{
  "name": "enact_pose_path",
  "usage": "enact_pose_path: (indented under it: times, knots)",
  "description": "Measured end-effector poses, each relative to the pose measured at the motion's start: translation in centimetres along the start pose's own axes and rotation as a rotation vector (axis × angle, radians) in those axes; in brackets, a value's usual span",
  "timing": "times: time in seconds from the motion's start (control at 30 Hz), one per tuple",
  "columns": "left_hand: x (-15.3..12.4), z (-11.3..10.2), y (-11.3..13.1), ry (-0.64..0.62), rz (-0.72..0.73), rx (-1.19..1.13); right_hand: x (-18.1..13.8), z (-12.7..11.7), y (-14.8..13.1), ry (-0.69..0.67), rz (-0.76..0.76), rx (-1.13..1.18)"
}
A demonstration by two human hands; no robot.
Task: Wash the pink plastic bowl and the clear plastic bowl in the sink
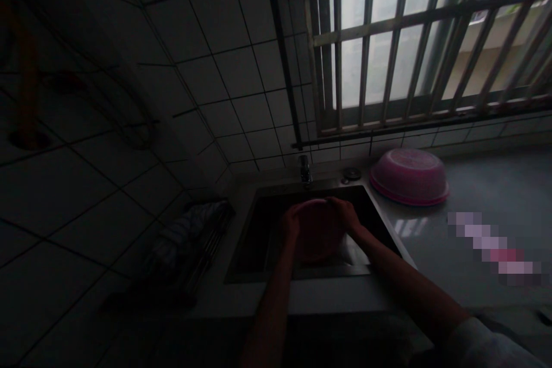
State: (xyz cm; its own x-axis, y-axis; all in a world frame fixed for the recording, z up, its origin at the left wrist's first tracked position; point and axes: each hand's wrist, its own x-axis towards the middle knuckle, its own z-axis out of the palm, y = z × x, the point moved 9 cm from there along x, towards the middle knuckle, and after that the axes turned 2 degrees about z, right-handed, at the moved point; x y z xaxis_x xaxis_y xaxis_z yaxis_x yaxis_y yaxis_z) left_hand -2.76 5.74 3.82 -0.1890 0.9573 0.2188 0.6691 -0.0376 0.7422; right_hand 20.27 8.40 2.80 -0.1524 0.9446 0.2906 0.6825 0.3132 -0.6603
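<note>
Both my hands hold a round reddish bowl point(317, 233) over the dark metal sink point(259, 230), below the tap point(305, 169). My left hand point(291, 221) grips the bowl's left rim, and my right hand point(345, 214) grips its right rim. The bowl is tilted with its opening facing me. The scene is very dim, so details of the bowl are hard to make out.
An upturned pink basin point(409, 177) lies on the grey counter point(487, 195) to the right of the sink. A dish rack with cloth point(190, 241) sits to the left. Tiled wall point(129, 98) rises on the left, and a barred window point(431, 40) behind.
</note>
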Motion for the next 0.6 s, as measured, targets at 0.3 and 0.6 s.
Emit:
enact_pose_path:
  times: [0.3, 0.6]
  knots:
    - [-0.4, 1.6, 1.0, -0.163, 0.054, 0.046, -0.7, 1.6, -1.4, -0.033, -0.130, 0.015]
    - [0.1, -0.5, -0.5, 0.028, -0.021, -0.001, 0.1, -0.5, 1.6, 0.010, 0.081, -0.047]
